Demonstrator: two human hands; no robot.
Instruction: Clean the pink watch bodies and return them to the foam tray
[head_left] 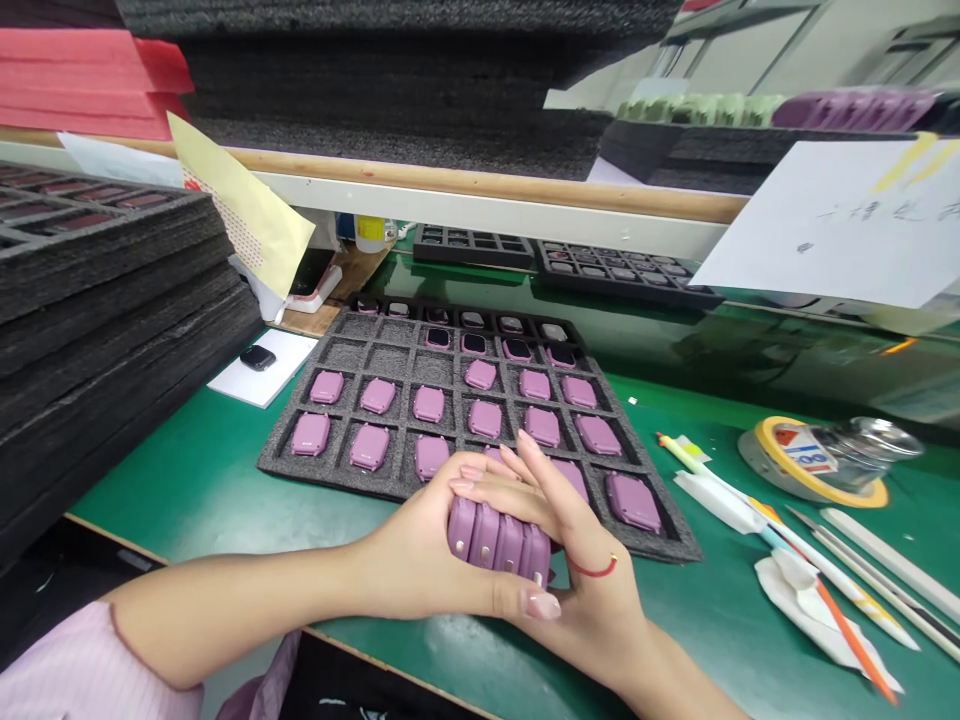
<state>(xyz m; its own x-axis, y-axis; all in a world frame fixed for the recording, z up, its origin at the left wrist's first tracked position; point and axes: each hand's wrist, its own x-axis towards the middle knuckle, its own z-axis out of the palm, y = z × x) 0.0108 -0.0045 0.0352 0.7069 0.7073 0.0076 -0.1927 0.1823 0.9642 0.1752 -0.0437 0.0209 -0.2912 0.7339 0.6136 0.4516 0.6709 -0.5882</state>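
Blurry handwritten Chinese characters (885, 212) mark the white paper sheet (840, 245).

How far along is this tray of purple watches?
Roughly partway, judging by the tray. Looks done: the back rows of the black foam tray show dark faces, and a few pockets are empty. In hand: the left hand and right hand pinch a stack of purple watch cases. Left: the front rows, lying purple side up.

pale pink ribbed sleeve (75, 665), red string bracelet (592, 570)
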